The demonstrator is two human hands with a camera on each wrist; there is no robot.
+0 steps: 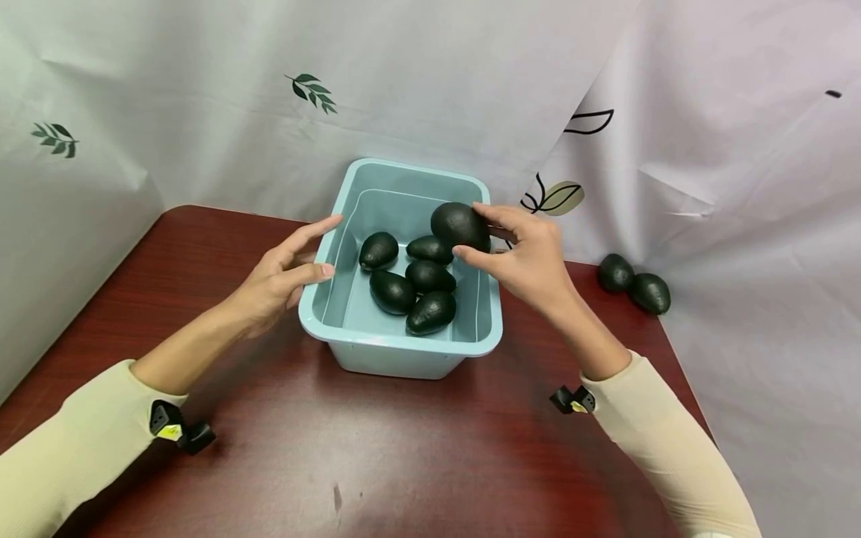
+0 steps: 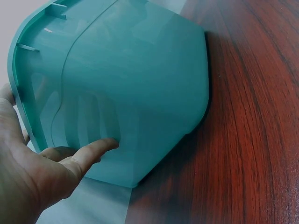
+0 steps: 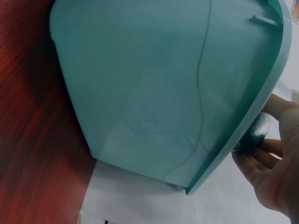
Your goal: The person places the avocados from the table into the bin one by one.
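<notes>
A light-blue plastic tub (image 1: 397,363) stands on the table with several dark green avocados (image 1: 430,312) lying on its bottom. My left hand (image 1: 279,280) grips the tub's left rim, its thumb and forefinger at the edge. In the left wrist view, other fingers (image 2: 93,151) of this hand reach against the outer wall. My right hand (image 1: 528,254) holds another avocado (image 1: 460,226) between thumb and fingers, over the tub's right inner side. The right wrist view shows that avocado (image 3: 256,134) beyond the rim, partly hidden by the rim and the fingers.
Two more avocados (image 1: 634,284) lie side by side at the table's back right corner. A pale curtain (image 1: 430,90) with leaf prints hangs close behind the tub and along both sides. The reddish-brown wooden table (image 1: 403,456) extends in front.
</notes>
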